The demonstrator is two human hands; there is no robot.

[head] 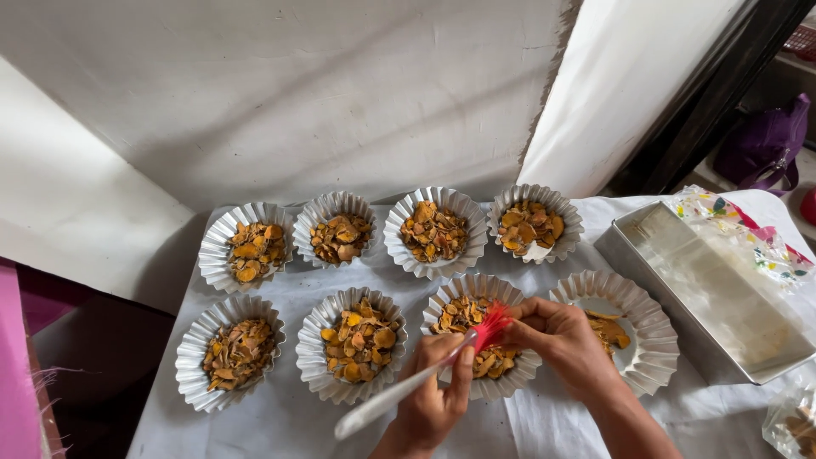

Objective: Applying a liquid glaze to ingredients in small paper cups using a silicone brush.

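Note:
My left hand (433,395) grips the white handle of a brush (399,393) whose red bristles (490,325) hover over a fluted foil cup (510,378) holding orange-brown dried slices. My right hand (561,340) pinches the red bristles at their tip, above the same cup. To its right, a foil cup (650,327) holds only a few slices, partly hidden by my right hand.
Several more fluted foil cups of dried slices (434,231) stand in two rows on a white cloth (280,421). A rectangular metal tray (710,293) lies at the right, with colourful plastic wrap (756,234) behind it. White walls rise behind the table.

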